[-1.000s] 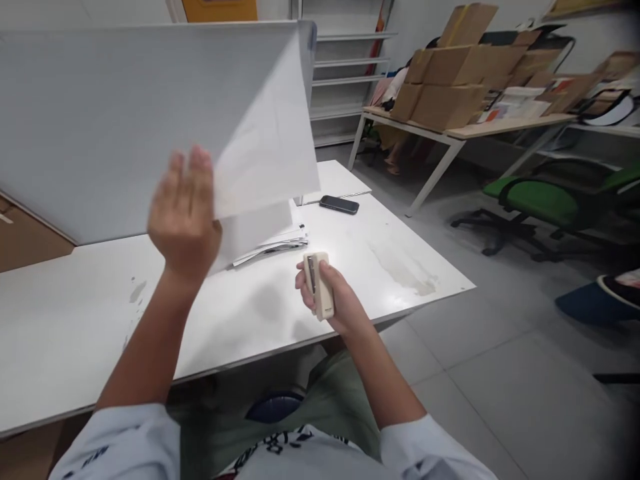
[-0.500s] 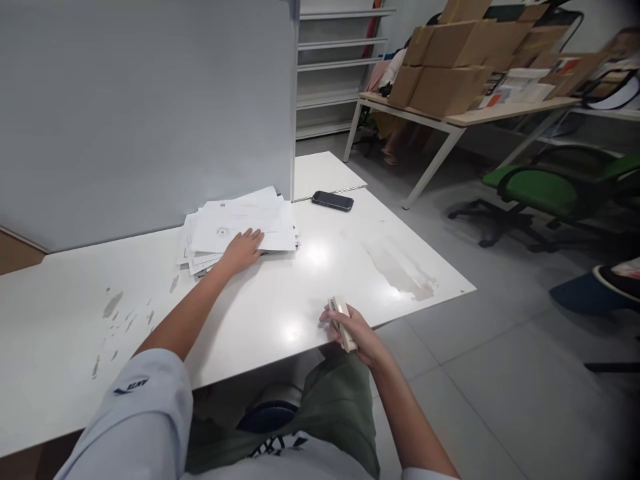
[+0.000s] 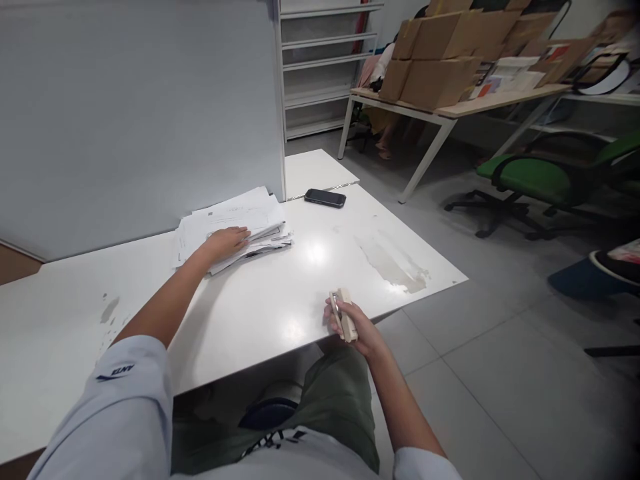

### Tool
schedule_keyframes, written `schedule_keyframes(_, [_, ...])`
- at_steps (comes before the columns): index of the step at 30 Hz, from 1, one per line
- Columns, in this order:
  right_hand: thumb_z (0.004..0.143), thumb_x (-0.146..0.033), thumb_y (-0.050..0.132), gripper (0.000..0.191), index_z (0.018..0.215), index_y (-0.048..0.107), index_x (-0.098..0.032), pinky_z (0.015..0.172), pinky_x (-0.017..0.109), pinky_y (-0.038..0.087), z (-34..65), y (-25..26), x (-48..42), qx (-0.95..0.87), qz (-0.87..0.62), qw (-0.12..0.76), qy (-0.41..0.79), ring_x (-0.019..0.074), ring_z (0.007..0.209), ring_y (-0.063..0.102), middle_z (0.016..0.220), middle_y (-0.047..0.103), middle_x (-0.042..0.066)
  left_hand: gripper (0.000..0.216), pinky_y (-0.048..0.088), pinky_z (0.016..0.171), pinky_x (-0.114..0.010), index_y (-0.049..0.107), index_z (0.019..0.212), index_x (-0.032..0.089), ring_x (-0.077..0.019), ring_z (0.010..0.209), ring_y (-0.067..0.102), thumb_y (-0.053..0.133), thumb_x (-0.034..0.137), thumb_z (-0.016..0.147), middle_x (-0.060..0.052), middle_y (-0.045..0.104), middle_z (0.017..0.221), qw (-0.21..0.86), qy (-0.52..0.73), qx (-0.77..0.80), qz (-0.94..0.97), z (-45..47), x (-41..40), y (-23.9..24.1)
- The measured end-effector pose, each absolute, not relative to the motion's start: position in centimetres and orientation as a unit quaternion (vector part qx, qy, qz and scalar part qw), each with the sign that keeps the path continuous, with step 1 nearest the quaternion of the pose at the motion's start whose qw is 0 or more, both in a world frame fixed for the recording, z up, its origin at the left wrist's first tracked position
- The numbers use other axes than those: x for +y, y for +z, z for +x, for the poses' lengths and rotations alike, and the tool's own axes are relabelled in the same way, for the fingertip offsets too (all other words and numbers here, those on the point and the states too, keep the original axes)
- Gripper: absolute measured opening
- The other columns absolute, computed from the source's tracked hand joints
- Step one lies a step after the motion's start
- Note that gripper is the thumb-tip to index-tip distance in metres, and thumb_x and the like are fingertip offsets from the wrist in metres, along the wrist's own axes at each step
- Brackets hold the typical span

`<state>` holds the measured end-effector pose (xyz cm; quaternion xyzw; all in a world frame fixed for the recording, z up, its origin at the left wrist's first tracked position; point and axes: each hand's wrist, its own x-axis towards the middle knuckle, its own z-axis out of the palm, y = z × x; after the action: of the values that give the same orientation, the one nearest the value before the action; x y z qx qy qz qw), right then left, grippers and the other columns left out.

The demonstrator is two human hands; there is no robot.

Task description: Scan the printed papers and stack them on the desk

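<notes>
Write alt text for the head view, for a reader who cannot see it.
A person's left hand lies flat on a stack of papers on a white desk, while the right hand holds a beige stapler at the near edge. A dark phone lies beyond the papers, near a grey partition.

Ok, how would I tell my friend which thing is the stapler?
Start at the big white table, then go to its near edge, where the right hand is closed around the stapler. It is small, cream-coloured and chunky, unlike the flat dark phone and the white paper stack farther back under the left hand.
</notes>
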<state>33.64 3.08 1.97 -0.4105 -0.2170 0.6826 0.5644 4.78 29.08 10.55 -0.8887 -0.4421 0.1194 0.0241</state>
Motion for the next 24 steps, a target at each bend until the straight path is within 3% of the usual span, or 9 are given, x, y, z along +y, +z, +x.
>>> schedule_keyframes(8, [0.069,-0.047,0.073,0.034,0.085,0.068,-0.017,0.043,0.024,0.037,34.2,1.4,3.1,-0.193,-0.393,0.583,0.685,0.0129,0.053,0.054,0.070,0.063,0.004,0.044,0.047,0.084,-0.036,0.043,0.135,0.015,-0.0278,0.113,0.055,0.038,0.024,0.093,-0.017,0.056,0.128,0.112,0.111,-0.461,-0.873,7.0,27.0,10.0])
schedule_keyframes(15, [0.069,-0.049,0.074,0.037,0.084,0.067,-0.017,0.043,0.022,0.037,33.9,1.5,2.9,-0.206,-0.386,0.593,0.676,0.0113,0.051,0.053,0.070,0.063,0.003,0.048,0.048,0.080,-0.038,0.048,0.129,0.007,-0.0293,0.100,0.063,0.038,0.002,0.082,-0.022,0.063,0.109,0.133,0.085,-0.515,-0.843,8.3,27.2,9.8])
schedule_keyframes(19, [0.067,-0.050,0.076,0.039,0.084,0.065,-0.016,0.040,0.023,0.037,33.6,1.7,2.8,-0.211,-0.405,0.598,0.659,0.0117,0.049,0.053,0.068,0.061,0.003,0.059,0.050,0.084,-0.042,0.037,0.142,0.003,-0.0315,0.105,0.064,0.034,0.003,0.083,-0.025,0.060,0.125,0.150,0.038,-0.542,-0.826,6.1,26.4,13.2])
schedule_keyframes(22, [0.066,-0.051,0.076,0.041,0.084,0.065,-0.016,0.039,0.023,0.036,33.5,1.6,2.7,-0.213,-0.413,0.598,0.653,0.0122,0.048,0.053,0.067,0.061,0.004,0.059,0.051,0.093,-0.046,0.032,0.150,0.013,-0.0323,0.118,0.059,0.028,0.012,0.092,-0.014,0.044,0.149,0.179,-0.094,-0.578,-0.791,0.8,22.0,17.0])
schedule_keyframes(24, [0.067,-0.051,0.076,0.041,0.085,0.064,-0.017,0.037,0.023,0.036,33.4,1.4,2.6,-0.222,-0.418,0.589,0.655,0.0122,0.047,0.052,0.068,0.062,0.004,0.058,0.048,0.101,-0.053,0.023,0.154,0.030,-0.0317,0.126,0.054,0.030,0.024,0.096,0.002,0.035,0.154,0.200,-0.176,-0.576,-0.772,-3.7,16.7,18.1])
